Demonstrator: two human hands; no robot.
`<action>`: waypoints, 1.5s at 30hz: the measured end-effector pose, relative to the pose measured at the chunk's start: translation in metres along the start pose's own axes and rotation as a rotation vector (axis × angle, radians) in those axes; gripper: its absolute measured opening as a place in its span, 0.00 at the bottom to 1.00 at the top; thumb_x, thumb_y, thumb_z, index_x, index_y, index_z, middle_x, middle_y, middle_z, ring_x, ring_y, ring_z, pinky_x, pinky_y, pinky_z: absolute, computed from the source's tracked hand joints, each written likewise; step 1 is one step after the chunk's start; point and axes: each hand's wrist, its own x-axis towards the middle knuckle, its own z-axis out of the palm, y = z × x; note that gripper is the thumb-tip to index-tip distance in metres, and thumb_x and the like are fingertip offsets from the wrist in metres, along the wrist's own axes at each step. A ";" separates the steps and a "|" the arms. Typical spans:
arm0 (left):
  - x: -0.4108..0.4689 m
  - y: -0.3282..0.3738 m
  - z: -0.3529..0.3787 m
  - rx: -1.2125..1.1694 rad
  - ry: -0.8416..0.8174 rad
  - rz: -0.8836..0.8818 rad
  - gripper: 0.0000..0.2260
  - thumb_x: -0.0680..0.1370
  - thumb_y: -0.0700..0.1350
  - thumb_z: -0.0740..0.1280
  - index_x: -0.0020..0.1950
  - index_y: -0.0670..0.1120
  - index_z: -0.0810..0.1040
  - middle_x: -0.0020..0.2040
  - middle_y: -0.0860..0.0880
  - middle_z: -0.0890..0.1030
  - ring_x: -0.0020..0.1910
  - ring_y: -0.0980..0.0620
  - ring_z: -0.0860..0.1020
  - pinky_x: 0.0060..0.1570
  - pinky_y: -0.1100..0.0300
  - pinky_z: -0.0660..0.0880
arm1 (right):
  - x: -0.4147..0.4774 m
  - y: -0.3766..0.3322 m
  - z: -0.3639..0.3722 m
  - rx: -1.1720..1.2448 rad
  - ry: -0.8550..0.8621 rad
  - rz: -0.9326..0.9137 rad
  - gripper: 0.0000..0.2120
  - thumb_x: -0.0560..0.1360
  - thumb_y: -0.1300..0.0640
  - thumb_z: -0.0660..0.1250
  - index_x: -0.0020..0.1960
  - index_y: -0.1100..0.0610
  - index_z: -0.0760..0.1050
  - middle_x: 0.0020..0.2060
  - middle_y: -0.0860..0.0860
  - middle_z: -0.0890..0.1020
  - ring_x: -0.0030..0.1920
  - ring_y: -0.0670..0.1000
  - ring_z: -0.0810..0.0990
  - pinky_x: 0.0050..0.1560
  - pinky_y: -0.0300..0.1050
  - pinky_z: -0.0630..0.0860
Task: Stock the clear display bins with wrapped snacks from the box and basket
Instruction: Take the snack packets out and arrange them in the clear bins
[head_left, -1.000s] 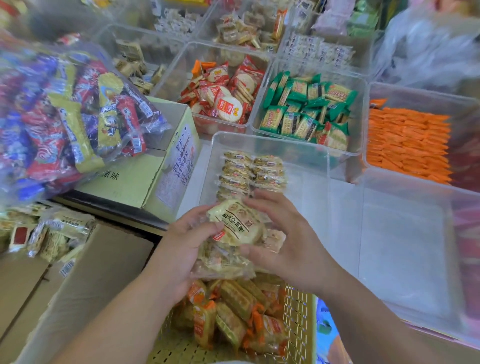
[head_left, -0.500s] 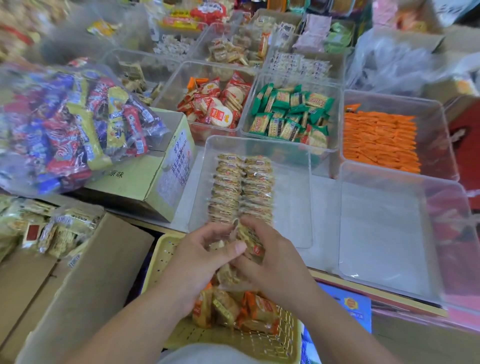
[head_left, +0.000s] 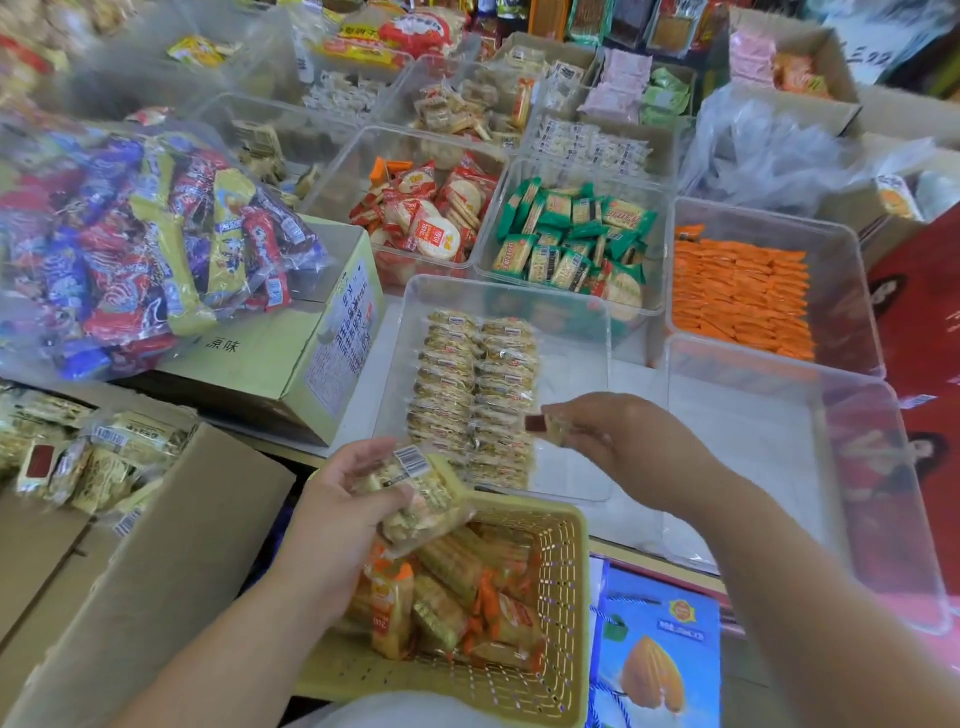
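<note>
Shop stall, white tabletop (head_left: 363, 395) crowded with clear bins. Items as I read them over the head feed, hands first:

1. My view's left hand (head_left: 337, 504): fingers curled round a small stack of wrapped snacks (head_left: 423, 501), barcode side up, held over the 10 o'clock corner of the basket.
2. The right hand (head_left: 628, 441): thumb and fingertips pinch a single wrapped snack (head_left: 545, 427) with a pale wrapper and a dark red patch. It is held above the near end of the front bin.
3. One yellow basket (head_left: 569, 566), at 6 o'clock, below both hands. Loose orange-and-gold packets (head_left: 457, 597) lie in it.
4. One front clear bin (head_left: 571, 374), at 12 o'clock from the hands. Two neat rows of pale snacks (head_left: 475, 389) fill its left half.
5. One second clear bin (head_left: 753, 467), at 3 o'clock, just beside the front bin.
6. One cardboard box (head_left: 171, 545), at 9 o'clock, flaps open, with boxed pale snacks (head_left: 98, 457) heaped in it.
7. One green carton (head_left: 270, 358), at 10 o'clock, carrying a clear bag of mixed sweets (head_left: 130, 249).
8. Back row, 11 to 2 o'clock: red-wrapped round crackers (head_left: 431, 218), green packets (head_left: 571, 239) and orange packets (head_left: 743, 296), each kind in its own clear bin.
9. One blue bag (head_left: 654, 649) with an almond picture, at 5 o'clock, touching the basket's right wall.
</note>
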 end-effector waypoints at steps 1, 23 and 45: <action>0.002 0.000 -0.003 -0.013 0.013 0.004 0.22 0.75 0.29 0.73 0.55 0.56 0.85 0.62 0.50 0.80 0.58 0.45 0.83 0.55 0.46 0.81 | 0.006 0.004 -0.003 -0.140 -0.130 -0.037 0.10 0.82 0.47 0.63 0.62 0.41 0.79 0.53 0.45 0.83 0.52 0.48 0.80 0.51 0.47 0.77; 0.021 0.000 -0.016 -0.192 -0.079 -0.114 0.23 0.75 0.31 0.74 0.52 0.61 0.85 0.62 0.52 0.79 0.52 0.60 0.83 0.36 0.67 0.80 | 0.066 0.040 0.082 -0.485 -0.914 0.241 0.13 0.80 0.66 0.60 0.63 0.63 0.76 0.53 0.56 0.77 0.56 0.59 0.77 0.61 0.53 0.76; 0.005 0.035 0.009 -0.403 -0.090 -0.328 0.09 0.69 0.42 0.75 0.44 0.37 0.88 0.51 0.37 0.86 0.38 0.48 0.86 0.32 0.60 0.82 | 0.020 -0.055 0.018 0.428 -0.228 -0.149 0.36 0.70 0.35 0.74 0.75 0.33 0.65 0.74 0.34 0.68 0.73 0.37 0.66 0.68 0.35 0.68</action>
